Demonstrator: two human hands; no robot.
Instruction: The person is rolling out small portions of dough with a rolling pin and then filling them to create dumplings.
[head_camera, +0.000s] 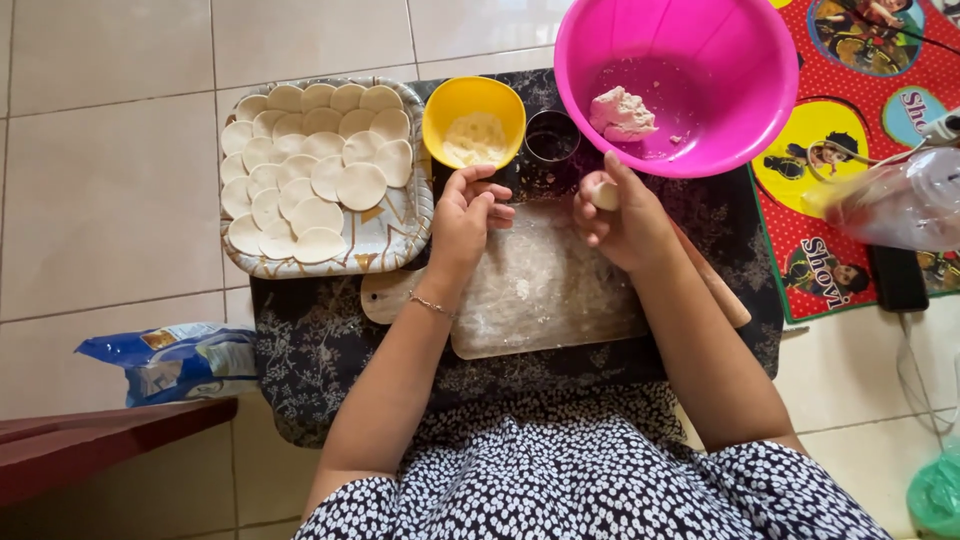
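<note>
Two hands over floured board (545, 290) on tiled floor (110, 200): right (620, 215) pinches dough ball (604, 194), left (468, 212) half-curled, empty.

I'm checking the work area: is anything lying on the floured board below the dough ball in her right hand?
Nothing visible. The right hand holds the dough ball over the board, which shows only flour. The left hand hovers at its upper left edge.
</note>
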